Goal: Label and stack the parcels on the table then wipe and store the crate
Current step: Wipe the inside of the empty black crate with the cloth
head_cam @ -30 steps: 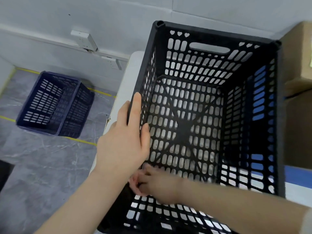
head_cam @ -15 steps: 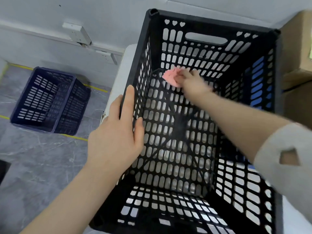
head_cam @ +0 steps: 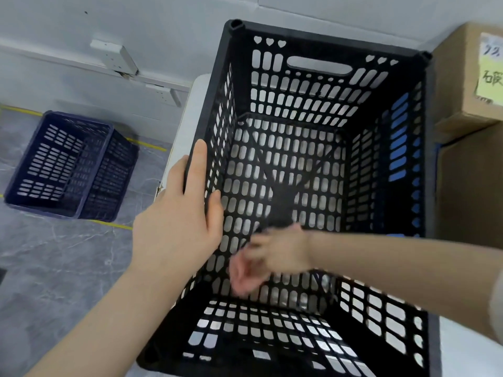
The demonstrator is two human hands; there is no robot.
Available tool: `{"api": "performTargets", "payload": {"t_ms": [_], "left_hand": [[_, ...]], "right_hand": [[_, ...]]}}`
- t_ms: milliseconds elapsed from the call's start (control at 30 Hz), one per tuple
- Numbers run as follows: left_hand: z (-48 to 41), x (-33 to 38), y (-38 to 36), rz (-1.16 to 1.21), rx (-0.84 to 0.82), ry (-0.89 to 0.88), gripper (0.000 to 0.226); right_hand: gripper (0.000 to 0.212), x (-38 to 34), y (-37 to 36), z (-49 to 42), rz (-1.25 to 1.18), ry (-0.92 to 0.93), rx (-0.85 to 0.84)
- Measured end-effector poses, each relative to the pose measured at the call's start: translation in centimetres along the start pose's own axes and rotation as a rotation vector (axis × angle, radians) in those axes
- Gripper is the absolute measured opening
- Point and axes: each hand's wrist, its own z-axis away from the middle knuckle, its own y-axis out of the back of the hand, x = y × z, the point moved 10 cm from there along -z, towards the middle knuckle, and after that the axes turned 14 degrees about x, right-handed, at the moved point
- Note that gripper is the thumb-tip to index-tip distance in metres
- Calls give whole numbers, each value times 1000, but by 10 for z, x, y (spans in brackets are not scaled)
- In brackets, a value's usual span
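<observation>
A black perforated crate (head_cam: pixel 321 42) stands on the white table (head_cam: pixel 190 104), seen from above. My left hand (head_cam: pixel 182 213) rests on the crate's left rim, fingers straight along the outside and thumb inside. My right hand (head_cam: pixel 280 251) reaches deep into the crate near its bottom front left and grips a pink cloth (head_cam: pixel 242 276), blurred by motion. Stacked brown cardboard parcels (head_cam: pixel 462 85) stand right of the crate; the top one bears a yellow label (head_cam: pixel 490 69).
A dark blue crate (head_cam: pixel 68 164) sits on the grey floor to the left, inside yellow floor lines. A white wall with a cable duct and sockets (head_cam: pixel 114 58) runs behind. The table's left edge lies just beside the black crate.
My right hand with the pink cloth has swept from the crate's far bottom edge back toward me, to the near left of the bottom. My left hand stays on the rim.
</observation>
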Motion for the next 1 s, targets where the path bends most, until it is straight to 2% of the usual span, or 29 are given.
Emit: {"api": "performTargets", "payload": {"t_ms": [33, 67, 133, 167, 200, 267, 300, 400, 433, 500, 567, 667, 700, 767, 833, 1000], "left_hand": [[0, 0, 0, 3, 2, 1, 66], [0, 0, -1, 6, 2, 0, 66], [-1, 1, -1, 10, 1, -7, 66], [0, 0, -1, 8, 1, -7, 66], [0, 0, -1, 7, 3, -7, 66], [1, 1, -1, 5, 3, -7, 66], [0, 1, -1, 5, 5, -7, 66], [0, 0, -2, 10, 4, 1, 66], [0, 0, -2, 9, 5, 4, 66], [0, 1, -2, 9, 1, 5, 67], [0, 0, -1, 9, 4, 9, 68], [2, 0, 0, 4, 1, 12, 68], [2, 0, 0, 3, 4, 9, 68], [1, 1, 0, 3, 5, 9, 67], [1, 1, 0, 5, 7, 14, 67], [1, 0, -1, 12, 11, 14, 66]], "right_hand": [[64, 22, 19, 3, 77, 9, 43], [67, 54, 39, 7, 131, -58, 89], [65, 125, 72, 14, 221, -329, 198], [68, 159, 82, 21, 314, -488, 213], [75, 191, 95, 35, 311, -681, 305], [75, 239, 109, 82, 195, -1093, 504], [71, 250, 110, 100, 157, -1210, 595], [59, 247, 96, 111, -99, -1397, 842], [57, 231, 88, 100, -120, -1416, 870], [72, 179, 67, 61, -117, -1339, 823], [83, 110, 34, 18, -233, -1116, 735], [66, -20, -20, -37, -274, -433, 360], [60, -43, -27, -37, -261, -278, 279], [47, -43, -20, -28, -120, -113, 185], [36, -10, 2, -15, -5, -94, 161], [40, 120, 76, 17, 201, -532, 346]]}}
